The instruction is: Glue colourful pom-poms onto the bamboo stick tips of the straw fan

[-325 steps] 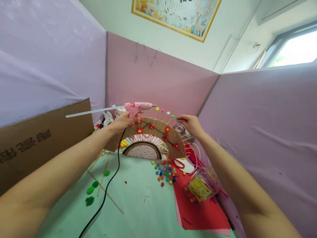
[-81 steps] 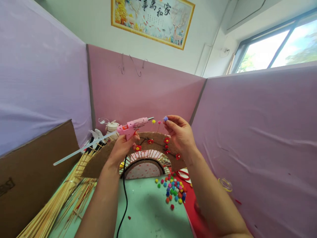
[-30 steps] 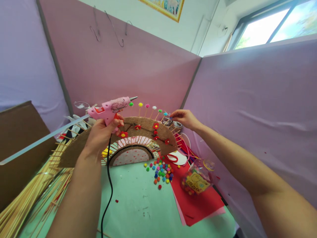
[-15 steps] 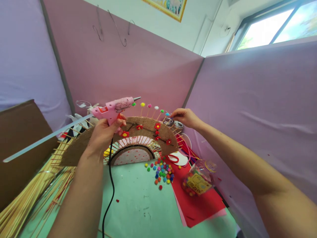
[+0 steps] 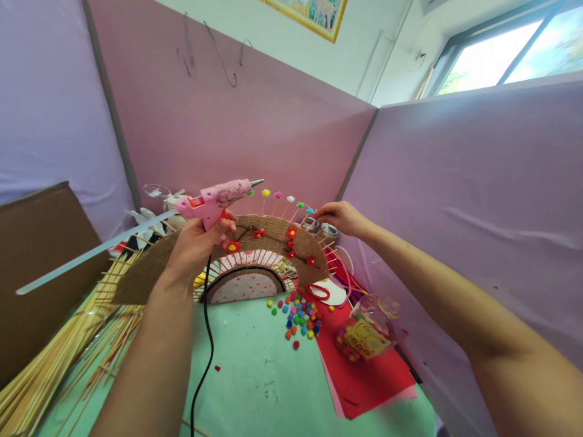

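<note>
A pink hot glue gun [image 5: 228,197] is gripped in my left hand [image 5: 194,246], its metal nozzle pointing right and up and a long glue stick sticking out behind. Behind that hand stands a fan-shaped craft piece [image 5: 273,227], an arch of brown twine with red flowers on it. Thin sticks radiate from its edge, and several carry coloured pom-poms [image 5: 290,199] on their tips. At the right end of that row, my right hand [image 5: 341,217] pinches a small pom-pom at a stick's tip, mostly hidden by the fingers.
Loose pom-poms [image 5: 298,312] lie on the green tabletop [image 5: 250,376]. A clear plastic jar [image 5: 367,331] rests on red sheets [image 5: 364,388] at the right. Bundled sticks [image 5: 59,340] and a brown board [image 5: 40,261] are at left. The black cord [image 5: 207,328] hangs from the gun.
The view has shifted slightly, so the glue gun and left hand appear a little further right. My right hand stays pinched at the same stick tip.
</note>
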Tool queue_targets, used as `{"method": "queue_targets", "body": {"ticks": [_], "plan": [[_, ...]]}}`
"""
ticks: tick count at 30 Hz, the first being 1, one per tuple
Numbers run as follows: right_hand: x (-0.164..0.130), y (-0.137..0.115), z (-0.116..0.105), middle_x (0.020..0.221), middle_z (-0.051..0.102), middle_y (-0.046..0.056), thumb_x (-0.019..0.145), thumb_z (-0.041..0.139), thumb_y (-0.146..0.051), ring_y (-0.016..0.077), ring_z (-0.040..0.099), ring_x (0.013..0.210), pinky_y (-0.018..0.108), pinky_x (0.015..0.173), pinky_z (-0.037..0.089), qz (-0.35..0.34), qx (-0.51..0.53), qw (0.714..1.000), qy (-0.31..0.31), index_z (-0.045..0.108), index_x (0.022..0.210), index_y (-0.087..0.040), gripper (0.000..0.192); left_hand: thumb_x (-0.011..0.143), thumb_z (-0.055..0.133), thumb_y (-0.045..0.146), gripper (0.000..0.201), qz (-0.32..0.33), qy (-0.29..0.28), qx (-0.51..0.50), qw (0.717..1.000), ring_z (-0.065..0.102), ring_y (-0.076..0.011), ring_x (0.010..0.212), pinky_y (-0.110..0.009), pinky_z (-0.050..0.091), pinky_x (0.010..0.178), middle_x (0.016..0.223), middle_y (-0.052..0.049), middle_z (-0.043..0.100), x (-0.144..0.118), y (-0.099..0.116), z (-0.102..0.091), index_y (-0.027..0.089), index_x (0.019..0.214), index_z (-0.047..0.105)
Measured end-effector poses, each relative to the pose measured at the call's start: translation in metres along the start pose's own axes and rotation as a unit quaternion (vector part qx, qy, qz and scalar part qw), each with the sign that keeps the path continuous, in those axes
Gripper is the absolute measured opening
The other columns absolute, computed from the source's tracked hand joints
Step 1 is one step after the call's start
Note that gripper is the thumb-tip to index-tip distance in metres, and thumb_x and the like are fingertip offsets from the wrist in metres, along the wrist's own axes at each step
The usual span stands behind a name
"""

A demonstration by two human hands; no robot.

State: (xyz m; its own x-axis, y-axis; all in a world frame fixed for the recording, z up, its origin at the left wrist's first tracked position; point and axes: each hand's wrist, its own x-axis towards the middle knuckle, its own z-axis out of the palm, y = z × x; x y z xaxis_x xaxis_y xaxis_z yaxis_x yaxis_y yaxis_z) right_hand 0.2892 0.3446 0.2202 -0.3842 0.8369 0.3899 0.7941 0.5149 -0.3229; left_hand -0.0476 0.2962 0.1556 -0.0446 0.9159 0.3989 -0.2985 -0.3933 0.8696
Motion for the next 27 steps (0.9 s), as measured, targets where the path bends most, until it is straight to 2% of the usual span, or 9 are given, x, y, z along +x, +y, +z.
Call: {"method": "queue_targets", "body": {"ticks": [8, 12, 15, 17, 21, 27], "plan": [[0.002, -0.005, -0.003, 0.087, 0.075, 0.005, 0.078, 0.064, -0.020, 0.0174, 0.068, 0.079, 0.029, 0.077, 0.051, -0.055, -0.002, 0.999, 0.001, 0.076, 0.079, -0.021, 0.013, 0.072, 0.076, 0.034, 0.026, 0.009, -0.011, 0.006, 1.000, 0.052, -0.0083, 0.051, -0.021, 0.044, 0.049, 0.075, -0.002, 0.068, 0.000, -0.002, -0.002, 0.017, 0.089, 0.068], [0.004, 0.000, -0.002, 0.084, 0.074, 0.003, 0.072, 0.071, -0.024, 0.0168, 0.066, 0.077, 0.031, 0.076, 0.052, -0.002, 0.103, 0.995, 0.000, 0.074, 0.089, -0.020, 0.018, 0.072, 0.077, 0.036, 0.026, 0.014, -0.005, -0.005, 1.000, 0.051, -0.0081, 0.051, -0.021, 0.044, 0.048, 0.076, -0.002, 0.068, 0.001, -0.003, -0.003, 0.017, 0.087, 0.068], [0.002, 0.005, 0.000, 0.087, 0.074, 0.004, 0.066, 0.078, -0.030, 0.0165, 0.066, 0.079, 0.032, 0.078, 0.054, 0.055, 0.216, 0.975, -0.010, 0.071, 0.093, -0.019, 0.031, 0.072, 0.078, 0.036, 0.025, 0.012, -0.005, -0.015, 1.000, 0.051, -0.0079, 0.051, -0.021, 0.043, 0.048, 0.076, -0.002, 0.068, 0.001, -0.003, -0.003, 0.017, 0.084, 0.068], [-0.001, 0.007, 0.000, 0.091, 0.074, 0.005, 0.063, 0.081, -0.032, 0.0166, 0.067, 0.082, 0.032, 0.081, 0.054, 0.089, 0.254, 0.963, -0.010, 0.070, 0.093, -0.019, 0.034, 0.071, 0.078, 0.036, 0.026, 0.006, -0.010, -0.015, 1.000, 0.051, -0.0073, 0.049, -0.021, 0.044, 0.048, 0.075, -0.001, 0.067, 0.000, -0.002, -0.003, 0.016, 0.084, 0.067], [-0.008, 0.006, 0.000, 0.096, 0.076, 0.006, 0.065, 0.081, -0.037, 0.0161, 0.067, 0.082, 0.032, 0.081, 0.053, 0.125, 0.253, 0.959, -0.012, 0.073, 0.095, -0.019, 0.036, 0.073, 0.077, 0.038, 0.027, 0.006, -0.008, -0.009, 1.000, 0.051, -0.0067, 0.049, -0.020, 0.043, 0.049, 0.074, -0.001, 0.066, 0.000, -0.001, -0.003, 0.016, 0.086, 0.068], [-0.008, 0.004, 0.005, 0.089, 0.077, 0.006, 0.070, 0.077, -0.045, 0.0163, 0.066, 0.073, 0.031, 0.071, 0.053, 0.110, 0.209, 0.972, 0.001, 0.077, 0.094, -0.018, 0.036, 0.071, 0.078, 0.040, 0.030, 0.004, -0.015, -0.018, 1.000, 0.050, -0.0072, 0.048, -0.021, 0.044, 0.047, 0.074, -0.001, 0.065, -0.002, 0.001, -0.002, 0.016, 0.086, 0.067]]}}
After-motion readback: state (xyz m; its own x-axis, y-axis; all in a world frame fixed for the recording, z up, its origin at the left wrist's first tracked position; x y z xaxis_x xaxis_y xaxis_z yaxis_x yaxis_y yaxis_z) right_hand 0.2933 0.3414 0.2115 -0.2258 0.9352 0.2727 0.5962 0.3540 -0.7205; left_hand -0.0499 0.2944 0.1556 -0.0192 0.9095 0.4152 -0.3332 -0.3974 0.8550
